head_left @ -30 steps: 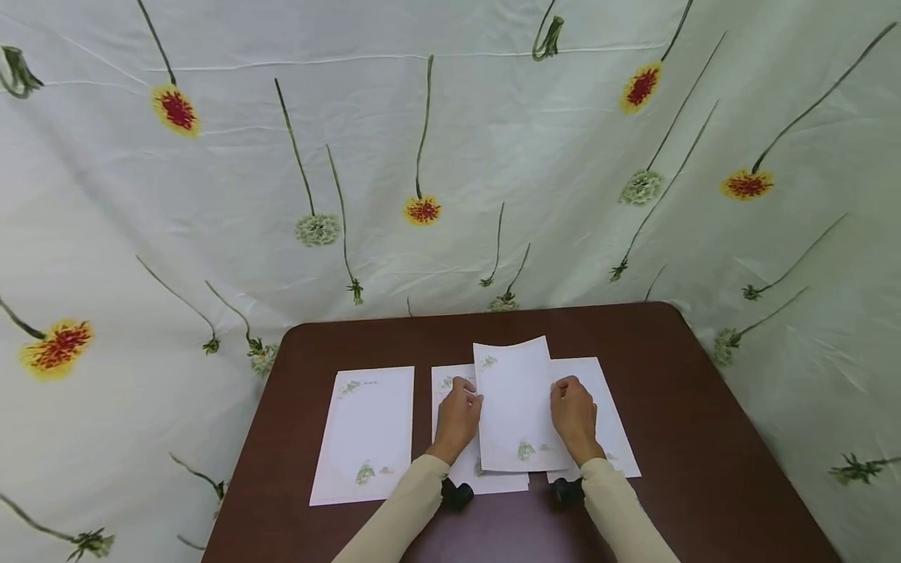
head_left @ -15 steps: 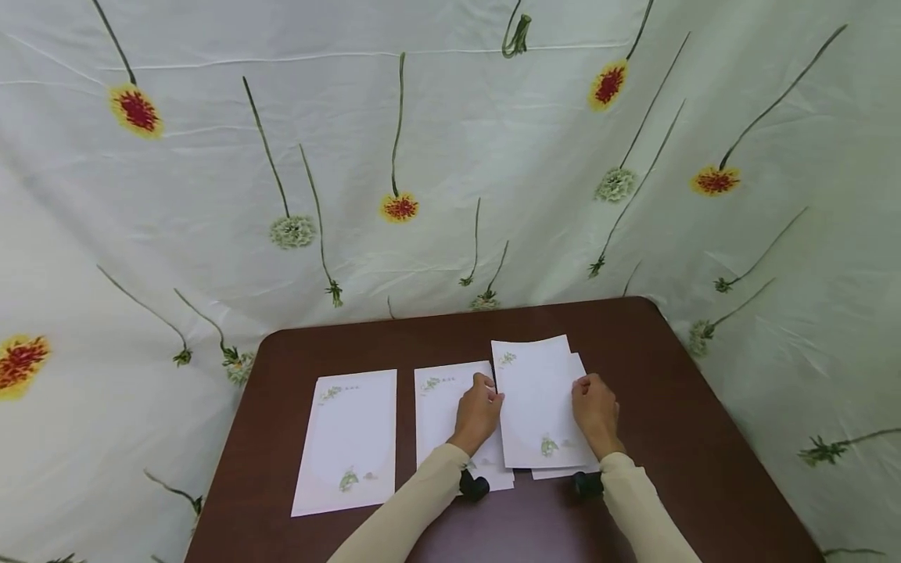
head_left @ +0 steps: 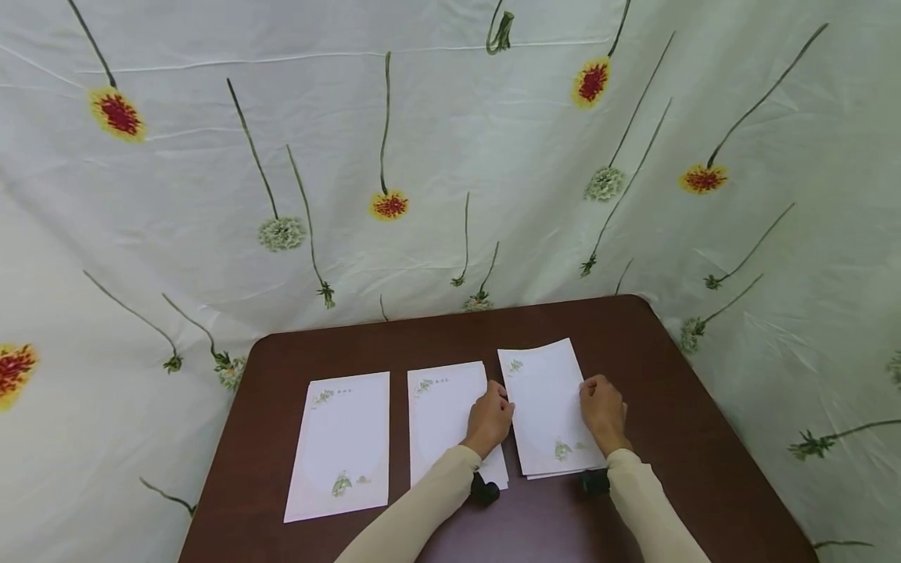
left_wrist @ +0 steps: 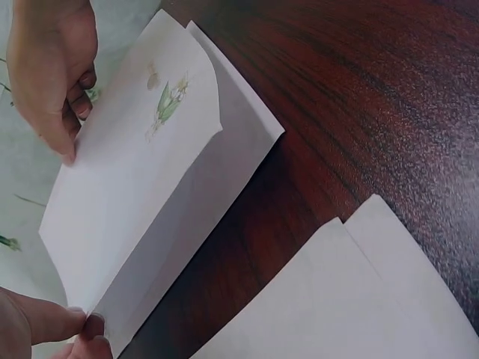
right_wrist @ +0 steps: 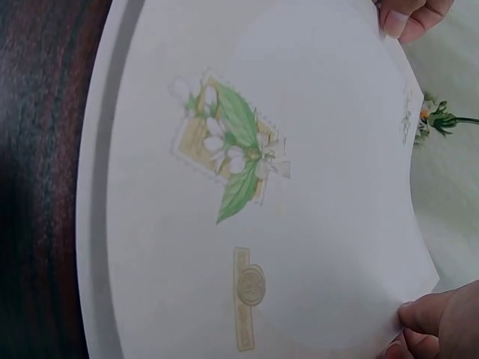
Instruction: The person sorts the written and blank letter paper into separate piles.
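Note:
Between both hands is a white sheet of paper point(head_left: 542, 407) printed with green plants and white flowers, held just above the right-hand paper stack point(left_wrist: 247, 123). My left hand point(head_left: 490, 418) pinches its left edge; in the left wrist view the thumb and fingers meet on that edge. My right hand point(head_left: 604, 410) pinches the opposite edge, with thumb on top in the right wrist view. The sheet bows slightly, and a gap shows between it and the paper beneath. Next to my left hand lies the middle stack of the same paper point(head_left: 443, 414), partly covered by my left forearm.
A third stack of printed paper point(head_left: 345, 446) lies at the left of the dark brown table point(head_left: 331, 348). Behind the table hangs a pale cloth point(head_left: 422, 141) with printed flowers. Dark wrist cameras point(head_left: 484, 491) sit under both wrists.
Both hands have carried the sheet rightward and lowered it over the right stack, uncovering more of the middle stack. The head view has also shifted to the right.

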Motion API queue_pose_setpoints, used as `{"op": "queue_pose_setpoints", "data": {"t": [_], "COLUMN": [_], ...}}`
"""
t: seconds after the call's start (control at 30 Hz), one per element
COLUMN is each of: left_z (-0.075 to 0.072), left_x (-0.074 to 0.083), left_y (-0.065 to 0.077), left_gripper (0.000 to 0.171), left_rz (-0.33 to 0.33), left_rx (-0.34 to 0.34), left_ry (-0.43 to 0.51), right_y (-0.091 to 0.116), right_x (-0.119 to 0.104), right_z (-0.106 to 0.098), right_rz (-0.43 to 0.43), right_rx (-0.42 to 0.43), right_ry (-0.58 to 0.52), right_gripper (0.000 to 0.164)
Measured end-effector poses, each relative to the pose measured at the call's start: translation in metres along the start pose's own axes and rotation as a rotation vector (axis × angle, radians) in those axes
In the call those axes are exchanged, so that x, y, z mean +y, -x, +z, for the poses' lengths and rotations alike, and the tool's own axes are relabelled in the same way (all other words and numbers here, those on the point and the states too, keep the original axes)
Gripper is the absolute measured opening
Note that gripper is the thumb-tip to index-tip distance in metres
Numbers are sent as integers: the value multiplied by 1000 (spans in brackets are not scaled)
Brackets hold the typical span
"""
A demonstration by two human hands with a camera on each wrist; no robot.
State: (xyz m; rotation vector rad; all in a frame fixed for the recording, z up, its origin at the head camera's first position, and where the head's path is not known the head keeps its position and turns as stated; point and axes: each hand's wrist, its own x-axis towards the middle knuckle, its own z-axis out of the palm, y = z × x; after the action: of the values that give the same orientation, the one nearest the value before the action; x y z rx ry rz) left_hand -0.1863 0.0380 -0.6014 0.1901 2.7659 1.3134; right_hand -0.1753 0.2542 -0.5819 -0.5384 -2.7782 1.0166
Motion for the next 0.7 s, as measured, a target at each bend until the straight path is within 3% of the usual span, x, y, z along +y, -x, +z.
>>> {"op": "queue_pose_setpoints", "data": {"t": [0.37,0.7], "left_z": [5,6], "left_x": [3,1], "left_y": [0,0], "left_gripper": [15,18], "left_rz": [-27,-58], "left_rx": [10,-46], "left_ry": [0,-8], "right_y": [-7,-8], "right_x": [9,12], "right_z": [9,13], "right_rz": [19,45], "right_rx": [-12,-14], "right_ry": [11,12], "right_gripper": [24,24]}}
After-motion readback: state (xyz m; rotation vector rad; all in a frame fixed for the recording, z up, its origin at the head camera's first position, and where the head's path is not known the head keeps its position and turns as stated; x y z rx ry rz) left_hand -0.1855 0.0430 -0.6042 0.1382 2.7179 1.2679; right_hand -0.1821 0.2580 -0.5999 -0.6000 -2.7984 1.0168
